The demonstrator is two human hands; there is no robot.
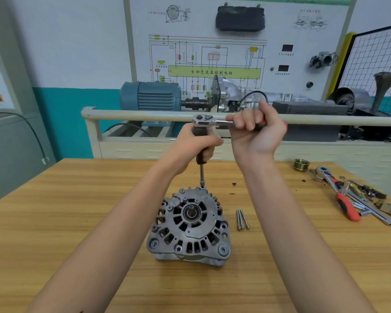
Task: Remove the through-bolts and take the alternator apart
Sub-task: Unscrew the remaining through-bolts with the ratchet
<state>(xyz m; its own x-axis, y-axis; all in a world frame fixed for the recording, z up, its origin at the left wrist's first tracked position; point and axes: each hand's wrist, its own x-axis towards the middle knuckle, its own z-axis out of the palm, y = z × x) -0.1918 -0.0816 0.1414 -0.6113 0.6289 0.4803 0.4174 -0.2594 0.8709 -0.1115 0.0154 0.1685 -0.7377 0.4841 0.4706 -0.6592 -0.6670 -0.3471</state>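
1. Grey cast alternator (188, 224) stands on end mid-bench toward the near edge, so its bolt heads face up.
2. Two freed through-bolts (242, 219) lie just right of it, parked clear.
3. Left hand (195, 144) grips the driver handle (200, 152), apparently steadying the shaft on a far-rim bolt.
4. Right hand (255, 129) curls round the ratchet (212, 121) handle for leverage.
5. Spare tools (348, 199) crowd the right edge.

- Reads "自动变速器控制电脑" in dark characters on the green bar (214, 72) of the wiring-diagram board (235, 41).
- Other board labels too small to read.
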